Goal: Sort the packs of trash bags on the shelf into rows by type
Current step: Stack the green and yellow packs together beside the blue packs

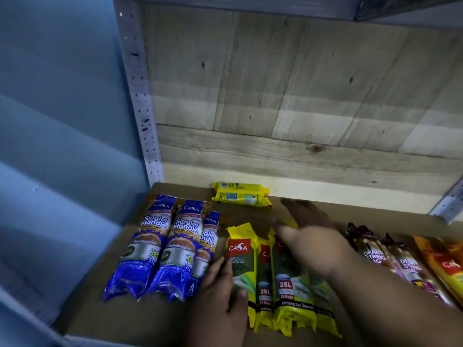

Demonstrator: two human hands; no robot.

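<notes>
Wooden plank wall [300, 96] behind; perforated metal upright [140, 96] left.

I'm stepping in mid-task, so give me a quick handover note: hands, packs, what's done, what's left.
Left hand: open, resting on the left edge of the yellow packs.
Right hand: open, fingers stretched over the yellow row toward the stray yellow pack lying crosswise at the back of the shelf.
Done: blue packs form a row at left, yellow packs in the middle, dark drawstring packs and orange packs to the right.
Left: bring the stray yellow pack into its row and straighten the rows.
</notes>
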